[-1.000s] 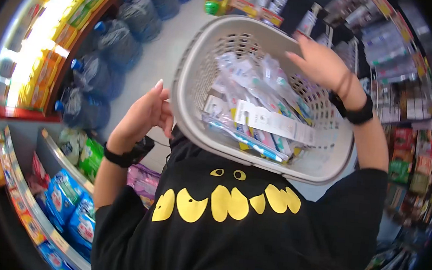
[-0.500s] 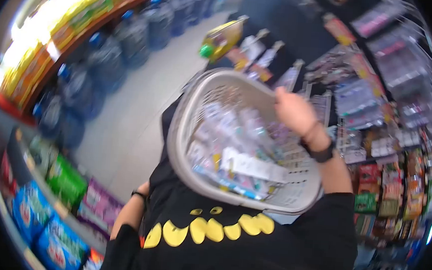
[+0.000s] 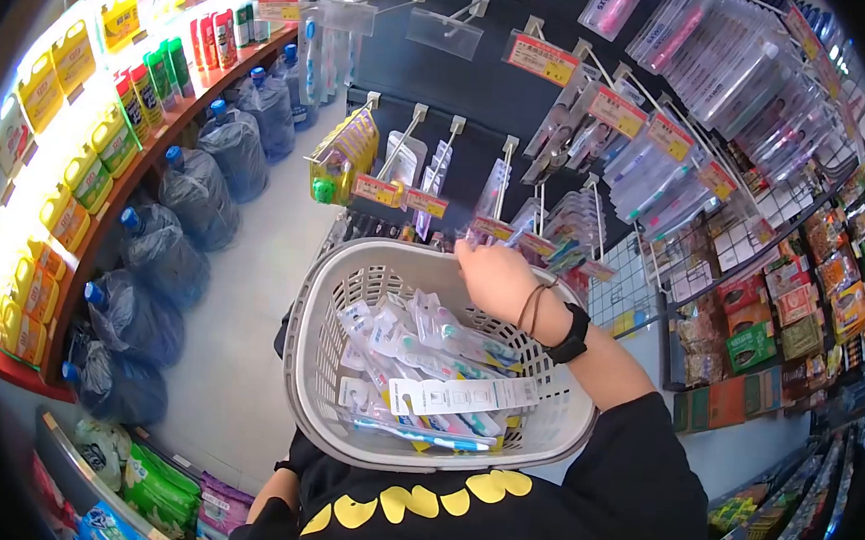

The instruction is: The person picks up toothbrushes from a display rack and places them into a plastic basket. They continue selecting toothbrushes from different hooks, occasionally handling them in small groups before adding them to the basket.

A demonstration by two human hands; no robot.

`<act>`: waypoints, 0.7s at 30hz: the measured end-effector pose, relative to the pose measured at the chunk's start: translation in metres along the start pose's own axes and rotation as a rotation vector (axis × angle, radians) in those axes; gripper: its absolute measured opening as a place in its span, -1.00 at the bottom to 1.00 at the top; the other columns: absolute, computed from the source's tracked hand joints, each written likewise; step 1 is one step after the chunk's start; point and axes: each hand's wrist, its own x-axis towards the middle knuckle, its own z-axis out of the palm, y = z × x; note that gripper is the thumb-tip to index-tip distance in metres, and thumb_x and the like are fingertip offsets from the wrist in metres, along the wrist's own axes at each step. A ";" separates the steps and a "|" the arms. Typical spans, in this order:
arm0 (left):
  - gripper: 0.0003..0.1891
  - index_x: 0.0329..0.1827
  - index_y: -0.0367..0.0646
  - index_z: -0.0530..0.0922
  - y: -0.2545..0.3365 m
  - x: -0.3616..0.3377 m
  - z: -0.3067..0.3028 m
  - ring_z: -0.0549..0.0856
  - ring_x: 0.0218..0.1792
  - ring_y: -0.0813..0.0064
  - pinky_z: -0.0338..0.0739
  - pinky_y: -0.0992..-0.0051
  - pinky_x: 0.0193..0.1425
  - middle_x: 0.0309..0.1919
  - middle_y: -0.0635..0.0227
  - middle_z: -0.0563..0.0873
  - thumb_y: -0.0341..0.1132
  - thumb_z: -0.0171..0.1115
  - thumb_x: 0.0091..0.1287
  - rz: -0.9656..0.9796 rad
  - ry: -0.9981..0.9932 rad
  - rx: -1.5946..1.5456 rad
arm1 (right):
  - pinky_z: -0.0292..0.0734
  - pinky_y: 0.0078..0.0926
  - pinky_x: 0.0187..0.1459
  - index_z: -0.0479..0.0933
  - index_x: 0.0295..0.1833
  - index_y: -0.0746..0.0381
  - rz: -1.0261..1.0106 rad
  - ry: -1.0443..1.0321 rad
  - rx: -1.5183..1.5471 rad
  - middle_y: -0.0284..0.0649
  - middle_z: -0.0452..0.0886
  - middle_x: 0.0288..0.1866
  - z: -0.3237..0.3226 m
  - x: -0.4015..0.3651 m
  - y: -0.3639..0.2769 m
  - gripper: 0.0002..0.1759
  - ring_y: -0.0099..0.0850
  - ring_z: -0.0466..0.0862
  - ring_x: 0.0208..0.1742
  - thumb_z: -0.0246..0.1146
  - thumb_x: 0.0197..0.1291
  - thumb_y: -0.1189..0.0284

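Observation:
A pale grey plastic basket (image 3: 318, 362) is in front of my chest, holding several packaged toothbrushes (image 3: 417, 354) and a white card strip (image 3: 464, 396). My right hand (image 3: 501, 287) is over the basket's far rim, beside the lower display hooks. Its fingers are curled in; what they hold, if anything, is hidden. Hanging packs (image 3: 496, 186) are just beyond my fingertips. At the basket's near left, my left wrist with a dark band (image 3: 285, 467) shows, while the basket and my shirt hide the left hand's fingers.
A dark display wall holds hooks with price tags (image 3: 543, 57) and packaged brushes (image 3: 708, 64). Large blue water bottles (image 3: 197, 193) line the floor at left, below a shelf of yellow jugs (image 3: 55, 73). Bagged goods (image 3: 162, 487) sit at lower left, small packets (image 3: 792, 295) at right.
The view has turned and steadied, showing more of the display wall. My right hand is now at the basket's far rim close to the hooks, further left than before.

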 end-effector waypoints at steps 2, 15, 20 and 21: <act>-0.63 -0.01 -0.23 0.53 0.002 0.004 -0.006 0.57 -0.02 0.49 0.51 0.42 -0.03 -0.06 0.26 0.64 -0.08 0.06 0.37 -0.041 -0.015 0.012 | 0.57 -0.15 -0.38 0.38 -0.21 0.32 0.014 -0.035 0.006 -0.02 0.62 -0.45 0.001 0.003 -0.001 -0.81 -0.08 0.67 -0.35 0.13 0.04 0.51; -0.62 0.02 -0.24 0.51 0.019 0.068 -0.035 0.58 -0.05 0.49 0.52 0.45 -0.03 -0.07 0.24 0.65 -0.09 0.04 0.39 -0.310 -0.241 0.068 | 0.52 -0.22 -0.25 0.42 -0.23 0.37 0.075 -0.262 0.073 -0.06 0.59 -0.39 0.019 0.101 0.010 -0.68 -0.14 0.63 -0.29 0.25 -0.15 0.47; -0.62 0.04 -0.24 0.50 0.025 0.061 -0.060 0.59 -0.05 0.48 0.52 0.46 -0.02 -0.07 0.23 0.65 -0.10 0.03 0.40 -0.332 -0.255 0.069 | 0.52 -0.20 -0.23 0.42 -0.20 0.39 0.081 -0.271 0.118 -0.04 0.61 -0.36 0.015 0.101 0.020 -0.69 -0.11 0.62 -0.30 0.21 -0.12 0.51; -0.62 0.04 -0.24 0.50 0.023 0.060 -0.063 0.59 -0.06 0.48 0.52 0.46 -0.02 -0.07 0.23 0.65 -0.10 0.02 0.40 -0.332 -0.259 0.087 | 0.48 -0.23 -0.19 0.41 -0.21 0.38 0.113 -0.284 0.131 -0.04 0.59 -0.36 0.019 0.097 0.015 -0.76 -0.13 0.59 -0.28 0.16 0.01 0.48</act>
